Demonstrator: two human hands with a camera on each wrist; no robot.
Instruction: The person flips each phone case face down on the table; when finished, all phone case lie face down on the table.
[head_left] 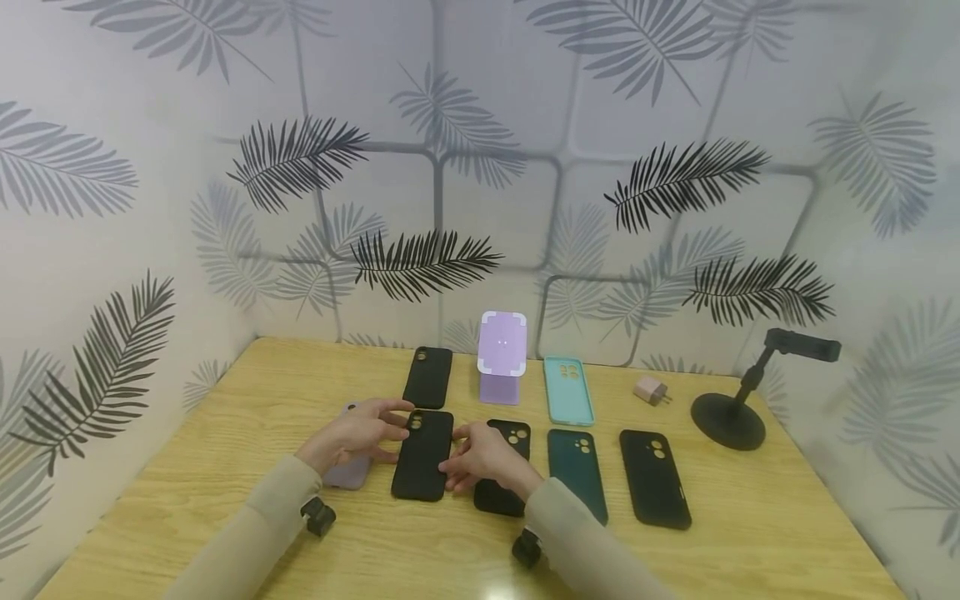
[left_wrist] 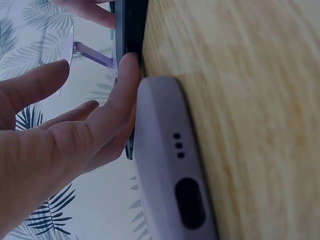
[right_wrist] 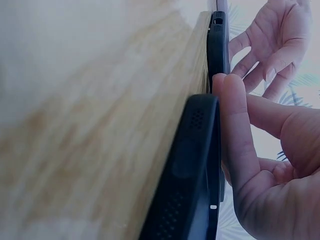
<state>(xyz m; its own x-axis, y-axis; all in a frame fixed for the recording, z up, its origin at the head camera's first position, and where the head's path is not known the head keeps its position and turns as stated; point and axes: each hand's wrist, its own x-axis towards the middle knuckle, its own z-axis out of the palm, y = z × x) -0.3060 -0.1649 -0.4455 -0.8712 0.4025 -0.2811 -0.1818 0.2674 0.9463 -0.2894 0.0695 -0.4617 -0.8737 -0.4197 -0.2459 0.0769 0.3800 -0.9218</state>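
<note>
A black phone case (head_left: 422, 460) lies on the wooden table between both hands. My left hand (head_left: 360, 435) reaches over a lilac phone case (head_left: 348, 475), its fingertips at the black case's left edge. In the left wrist view the lilac case (left_wrist: 162, 150) shows its port cutout up close, below the fingers. From the other side, my right hand (head_left: 486, 457) has its fingertips at the same case's right edge. Beneath that hand another black case (head_left: 501, 498) with camera holes is partly hidden. The right wrist view shows extended fingers touching the middle black case (right_wrist: 217, 55).
Behind stand a further black case (head_left: 428, 379), a purple phone stand (head_left: 501, 354) and a light-blue case (head_left: 568, 400). Rightward are a dark teal case (head_left: 576, 475), a black case (head_left: 656, 487), a pink charger plug (head_left: 649, 389) and a black stand (head_left: 727, 422). A patterned wall backs the table.
</note>
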